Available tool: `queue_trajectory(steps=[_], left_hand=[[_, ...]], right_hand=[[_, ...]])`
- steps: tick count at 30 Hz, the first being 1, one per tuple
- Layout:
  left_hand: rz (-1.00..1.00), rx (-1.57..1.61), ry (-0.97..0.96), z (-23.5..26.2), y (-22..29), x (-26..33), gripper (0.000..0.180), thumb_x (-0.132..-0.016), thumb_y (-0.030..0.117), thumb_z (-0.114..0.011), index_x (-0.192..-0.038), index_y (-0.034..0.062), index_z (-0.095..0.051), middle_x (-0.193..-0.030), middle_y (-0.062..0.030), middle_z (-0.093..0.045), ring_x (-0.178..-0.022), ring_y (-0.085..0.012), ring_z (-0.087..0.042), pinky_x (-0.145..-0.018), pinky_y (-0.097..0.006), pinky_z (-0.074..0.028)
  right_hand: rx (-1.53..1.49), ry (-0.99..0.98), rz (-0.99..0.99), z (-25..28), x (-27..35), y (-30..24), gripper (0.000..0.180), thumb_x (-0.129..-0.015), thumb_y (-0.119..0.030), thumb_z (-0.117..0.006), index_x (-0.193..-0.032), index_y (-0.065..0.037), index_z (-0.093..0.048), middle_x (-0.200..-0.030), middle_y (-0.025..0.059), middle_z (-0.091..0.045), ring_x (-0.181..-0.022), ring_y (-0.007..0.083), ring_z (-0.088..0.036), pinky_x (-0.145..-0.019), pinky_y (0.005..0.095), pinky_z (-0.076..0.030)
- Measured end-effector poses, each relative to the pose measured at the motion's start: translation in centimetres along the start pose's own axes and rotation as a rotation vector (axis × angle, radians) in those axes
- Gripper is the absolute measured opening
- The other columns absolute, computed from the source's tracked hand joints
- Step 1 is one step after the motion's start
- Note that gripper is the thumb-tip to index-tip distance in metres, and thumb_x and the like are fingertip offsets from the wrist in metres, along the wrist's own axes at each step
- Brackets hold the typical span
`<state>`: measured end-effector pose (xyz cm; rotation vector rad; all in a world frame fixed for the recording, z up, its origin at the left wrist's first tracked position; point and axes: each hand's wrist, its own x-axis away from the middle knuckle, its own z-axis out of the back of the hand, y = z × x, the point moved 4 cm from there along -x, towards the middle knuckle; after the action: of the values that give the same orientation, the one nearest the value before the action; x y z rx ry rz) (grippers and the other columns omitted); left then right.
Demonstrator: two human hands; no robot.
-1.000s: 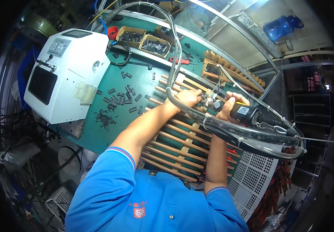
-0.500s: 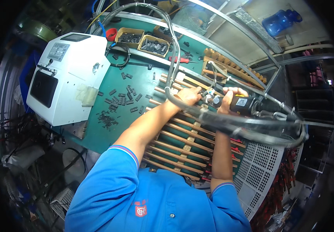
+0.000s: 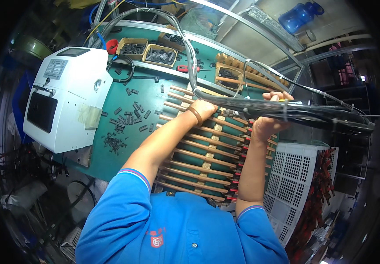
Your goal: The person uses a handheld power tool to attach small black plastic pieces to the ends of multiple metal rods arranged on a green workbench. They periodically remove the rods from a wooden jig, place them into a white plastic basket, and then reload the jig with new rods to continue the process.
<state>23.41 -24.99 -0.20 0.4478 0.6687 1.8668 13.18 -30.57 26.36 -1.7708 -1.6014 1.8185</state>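
My left hand [image 3: 204, 109] is closed over the far part of a row of copper-coloured rods [image 3: 198, 151], and what its fingers pinch is hidden. The rods lie side by side across pale slotted supports, with black and red parts at their right ends. To the right, my right hand [image 3: 269, 125] is wrapped round a black hand-held tool, its thumb and fingers on opposite sides. A thick black cable bundle [image 3: 304, 112] passes in front and covers most of the tool. The tool's metal front end points toward my left hand.
Loose black blocks [image 3: 128, 119] and a heap of small parts [image 3: 115, 143] lie on the green bench [image 3: 141, 94]. A white machine [image 3: 73, 105] stands left. Cardboard boxes of parts [image 3: 161, 57] and a red screwdriver [image 3: 187, 68] are behind. A white perforated crate [image 3: 289, 176] sits right.
The cable bundle has swung up across the tool, hiding it more. Both hands have moved down slightly toward nearer rods. The view has shifted a little.
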Motion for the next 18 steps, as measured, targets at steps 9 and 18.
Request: queue_trajectory(steps=[9, 18], left_hand=[[0.002, 0.04, 0.174, -1.7, -0.8, 0.0, 0.032, -0.095, 0.029, -0.042, -0.1, 0.0049, -0.062, -0.097, -0.0219, -0.066, -0.093, -0.0379, -0.063, -0.083, -0.044, -0.049], [-0.022, -0.044, 0.19, -1.4, -1.0, -0.1, 0.021, -0.084, 0.032, -0.057, -0.094, 0.0151, -0.066, -0.104, -0.0103, -0.064, -0.074, -0.0311, -0.067, -0.065, -0.041, -0.056]], right_hand=[[0.101, -0.006, -0.102, 1.2, 1.8, 3.7, 0.024, -0.09, 0.001, -0.053, -0.113, -0.003, -0.048, -0.092, 0.007, -0.06, -0.077, 0.0114, -0.061, -0.061, 0.02, -0.051], [0.134, -0.028, -0.139, 1.0, 2.1, 4.1, 0.026, -0.09, 0.001, -0.052, -0.116, -0.003, -0.046, -0.096, 0.0066, -0.059, -0.079, 0.012, -0.06, -0.063, 0.0207, -0.05]])
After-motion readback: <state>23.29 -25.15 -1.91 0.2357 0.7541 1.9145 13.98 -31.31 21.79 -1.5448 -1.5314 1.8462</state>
